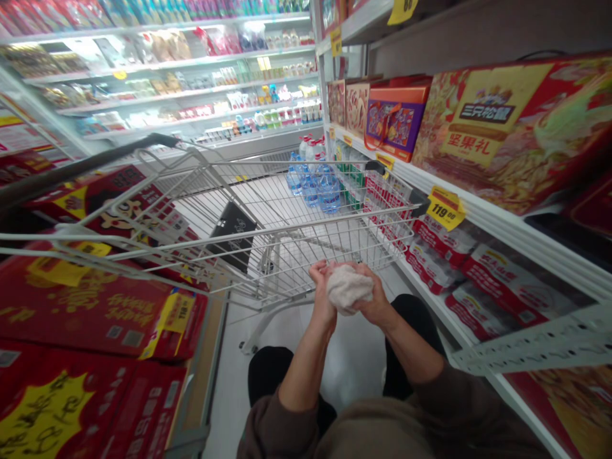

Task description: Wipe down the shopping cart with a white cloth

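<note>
A crumpled off-white cloth (349, 288) is bunched up between my two hands, in front of my knees. My left hand (324, 298) closes on the cloth's left side, its fingers curled. On the other side, my right hand (377, 303) wraps round the cloth, with some of its fingers hidden behind it. Just beyond both hands stands a wire shopping cart (277, 240), its near side close to my fingertips. Below the hands, between my knees, is a smooth whitish surface (351, 357); I cannot make out what it is.
Shelves on the right hold gift boxes (497, 127) and red-and-clear drink packs (507, 280). Red boxes (86, 306) are stacked on the left. Bottled water packs (315, 185) stand on the floor beyond the cart. A lit refrigerated display (191, 60) spans the back.
</note>
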The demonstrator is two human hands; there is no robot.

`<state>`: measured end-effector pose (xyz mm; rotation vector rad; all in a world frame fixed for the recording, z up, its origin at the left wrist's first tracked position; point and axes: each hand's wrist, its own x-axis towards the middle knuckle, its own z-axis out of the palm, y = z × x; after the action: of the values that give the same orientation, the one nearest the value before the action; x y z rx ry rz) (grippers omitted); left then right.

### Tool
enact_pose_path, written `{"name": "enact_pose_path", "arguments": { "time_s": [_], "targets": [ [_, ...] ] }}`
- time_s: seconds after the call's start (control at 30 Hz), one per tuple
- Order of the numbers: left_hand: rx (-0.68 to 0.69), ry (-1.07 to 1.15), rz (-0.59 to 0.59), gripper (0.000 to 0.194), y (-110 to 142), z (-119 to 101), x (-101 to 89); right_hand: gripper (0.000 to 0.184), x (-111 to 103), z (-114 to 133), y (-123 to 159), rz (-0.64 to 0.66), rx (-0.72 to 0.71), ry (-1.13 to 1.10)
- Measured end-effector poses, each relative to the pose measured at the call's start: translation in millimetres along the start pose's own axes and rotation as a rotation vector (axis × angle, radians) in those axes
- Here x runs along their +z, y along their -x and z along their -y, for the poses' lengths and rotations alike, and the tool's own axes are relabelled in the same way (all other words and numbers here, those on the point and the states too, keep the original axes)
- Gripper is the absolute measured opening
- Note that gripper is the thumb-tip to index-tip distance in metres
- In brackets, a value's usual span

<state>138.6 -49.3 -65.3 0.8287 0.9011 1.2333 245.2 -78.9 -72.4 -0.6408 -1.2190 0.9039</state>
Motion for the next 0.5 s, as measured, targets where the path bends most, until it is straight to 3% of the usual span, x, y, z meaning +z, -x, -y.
{"name": "enact_pose_path", "arguments": {
  "time_s": [0.1,0.2,0.3,0.4,0.5],
  "targets": [
    [0.187,-0.232,-0.064,0.052,-7,-22,-7.2,0.049,-11,-5,-17,-0.254,-0.019,0.123],
    [0.610,-0.544,-0.164,0.049,-25,-66,-28.2,0.059,-30,4,-47,-0.474,-0.173,0.490],
    [0.999,-0.981,-0.342,0.039,-48,-121,-57.9,0.042,-48,15,-79,-0.536,-0.362,0.845],
    [1.123,-1.353,-0.406,0.035,-69,-161,-84.3,0.032,-52,15,-101,-0.607,-0.394,1.137],
    [1.084,-1.612,-0.287,0.044,-81,-177,-97.4,0.039,-38,5,-114,-0.631,-0.331,1.318]
  ]
}}
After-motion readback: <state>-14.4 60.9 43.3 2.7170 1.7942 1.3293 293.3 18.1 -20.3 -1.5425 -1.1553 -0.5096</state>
